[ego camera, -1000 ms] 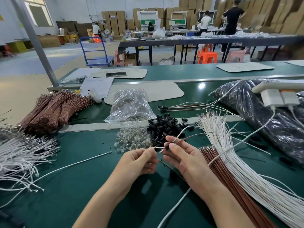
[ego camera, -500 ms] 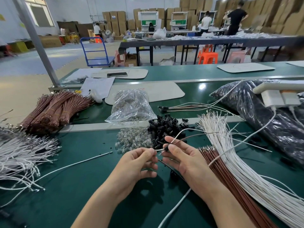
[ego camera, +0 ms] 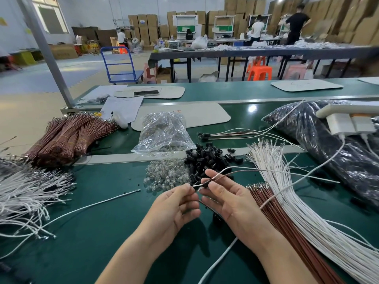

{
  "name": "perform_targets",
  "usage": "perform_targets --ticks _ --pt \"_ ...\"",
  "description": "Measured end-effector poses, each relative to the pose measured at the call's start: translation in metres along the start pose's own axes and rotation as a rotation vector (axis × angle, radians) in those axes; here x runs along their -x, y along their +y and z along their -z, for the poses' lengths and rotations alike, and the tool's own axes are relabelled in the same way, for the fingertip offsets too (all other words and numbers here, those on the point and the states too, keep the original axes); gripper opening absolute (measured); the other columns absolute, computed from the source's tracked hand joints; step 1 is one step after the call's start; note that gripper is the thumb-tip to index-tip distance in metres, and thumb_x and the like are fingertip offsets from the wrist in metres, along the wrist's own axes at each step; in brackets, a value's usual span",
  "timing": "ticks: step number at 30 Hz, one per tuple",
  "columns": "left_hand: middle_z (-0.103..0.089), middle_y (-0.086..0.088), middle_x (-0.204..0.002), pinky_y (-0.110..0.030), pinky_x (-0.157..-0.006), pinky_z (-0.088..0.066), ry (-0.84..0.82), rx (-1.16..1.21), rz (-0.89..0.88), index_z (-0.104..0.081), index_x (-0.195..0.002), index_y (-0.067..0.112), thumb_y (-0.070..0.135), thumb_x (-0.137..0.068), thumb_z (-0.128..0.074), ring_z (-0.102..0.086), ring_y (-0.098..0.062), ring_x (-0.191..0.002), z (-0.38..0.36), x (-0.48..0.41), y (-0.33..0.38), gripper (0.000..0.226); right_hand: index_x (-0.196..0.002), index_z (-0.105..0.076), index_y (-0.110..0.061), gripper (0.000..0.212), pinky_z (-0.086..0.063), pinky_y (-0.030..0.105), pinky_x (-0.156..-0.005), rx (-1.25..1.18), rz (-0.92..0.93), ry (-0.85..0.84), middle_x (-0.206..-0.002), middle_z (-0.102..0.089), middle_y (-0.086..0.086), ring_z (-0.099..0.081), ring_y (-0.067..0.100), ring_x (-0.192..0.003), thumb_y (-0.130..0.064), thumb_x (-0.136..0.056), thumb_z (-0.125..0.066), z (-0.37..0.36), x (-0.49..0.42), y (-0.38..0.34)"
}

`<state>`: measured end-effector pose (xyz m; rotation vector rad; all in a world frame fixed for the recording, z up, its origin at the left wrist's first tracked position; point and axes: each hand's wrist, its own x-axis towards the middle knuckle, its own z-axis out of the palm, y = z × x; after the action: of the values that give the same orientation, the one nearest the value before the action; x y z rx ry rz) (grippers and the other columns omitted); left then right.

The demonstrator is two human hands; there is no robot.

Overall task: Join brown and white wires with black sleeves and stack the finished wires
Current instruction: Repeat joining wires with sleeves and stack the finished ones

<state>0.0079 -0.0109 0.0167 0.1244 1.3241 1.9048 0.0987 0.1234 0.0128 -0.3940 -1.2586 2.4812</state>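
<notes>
Single view, so no overlap with any other. Camera sits on your head, wide-angle, facing forward and tilted down across the green bench (ego camera: 86,232). Close range: your left hand (ego camera: 174,208) and right hand (ego camera: 231,203) land just below frame centre, forearms cut off at 6 o'clock. Bench runs away toward 12; the far table (ego camera: 266,52) and stacked cartons (ego camera: 348,21) fill the top band. Lines bow toward the edges; the grey post (ego camera: 44,52) at 10 o'clock shows slanted.

The white wire (ego camera: 225,169) and brown wire (ego camera: 235,172) pinched between left hand (ego camera: 174,208) and right hand (ego camera: 231,203) have been drawn flatter — their arch over the pile of black sleeves (ego camera: 207,158), mid-frame, is lowered.
</notes>
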Motion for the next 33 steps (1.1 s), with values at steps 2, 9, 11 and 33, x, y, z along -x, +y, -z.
perform_targets --ticks 2,9,11,33 --pt "-0.068 -0.008 -0.077 -0.025 -0.053 -0.057 0.013 0.044 -0.008 -0.070 -0.087 0.005 0.019 -0.099 -0.061 -0.064 -0.012 -0.058 0.000 -0.001 -0.001 0.021 -0.115 -0.074 -0.011 0.035 -0.059 0.028 -0.075 -0.011 -0.001 0.003 -0.111 -0.073 0.014 -0.073 0.023 -0.092 -0.009 -0.080 -0.068 0.000 0.000 0.000" --pt "-0.064 -0.006 -0.068 -0.025 -0.050 -0.056 0.046 0.099 0.079 -0.066 -0.088 0.005 0.020 -0.100 -0.059 -0.061 -0.012 -0.053 -0.005 -0.001 -0.004 0.021 -0.100 -0.080 -0.016 0.024 -0.060 0.029 -0.078 0.012 0.014 -0.042 -0.110 -0.074 0.010 -0.073 0.023 -0.097 -0.007 -0.081 -0.067 -0.002 0.000 0.001" --pt "-0.063 -0.006 -0.068 -0.025 -0.049 -0.056 0.043 0.103 0.105 -0.065 -0.086 0.005 0.020 -0.100 -0.059 -0.060 -0.013 -0.053 -0.004 -0.001 -0.004 0.022 -0.102 -0.079 -0.016 0.025 -0.059 0.029 -0.080 0.034 0.013 -0.051 -0.111 -0.073 0.010 -0.072 0.024 -0.100 -0.007 -0.081 -0.067 -0.001 0.000 0.001" --pt "-0.074 -0.001 -0.080 -0.033 -0.068 -0.061 0.077 -0.535 -0.504 -0.071 -0.094 0.016 0.017 -0.101 -0.061 -0.069 -0.014 -0.071 -0.003 0.003 -0.021 0.012 -0.116 -0.068 -0.004 0.044 -0.058 0.021 -0.072 -0.026 0.024 0.079 -0.091 -0.075 0.012 -0.074 0.018 -0.083 -0.011 -0.073 -0.074 0.001 -0.005 0.008"
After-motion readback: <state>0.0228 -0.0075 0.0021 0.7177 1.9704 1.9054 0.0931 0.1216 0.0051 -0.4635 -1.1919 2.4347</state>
